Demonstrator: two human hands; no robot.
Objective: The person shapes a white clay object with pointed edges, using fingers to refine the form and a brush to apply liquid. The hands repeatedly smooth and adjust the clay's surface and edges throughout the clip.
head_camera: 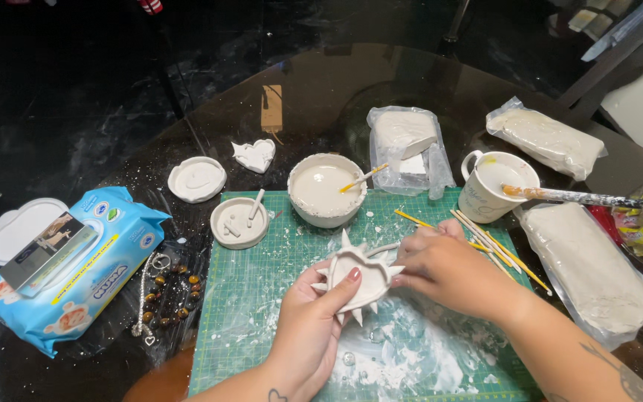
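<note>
White clay makes a spiky heart dish point(357, 279), held up over the green mat point(254, 298). The left hand point(314, 324) wraps around it from below, thumb on top. The right hand point(440, 268) pinches its right edge. A bowl point(327, 190) of white liquid sits farther away
</note>
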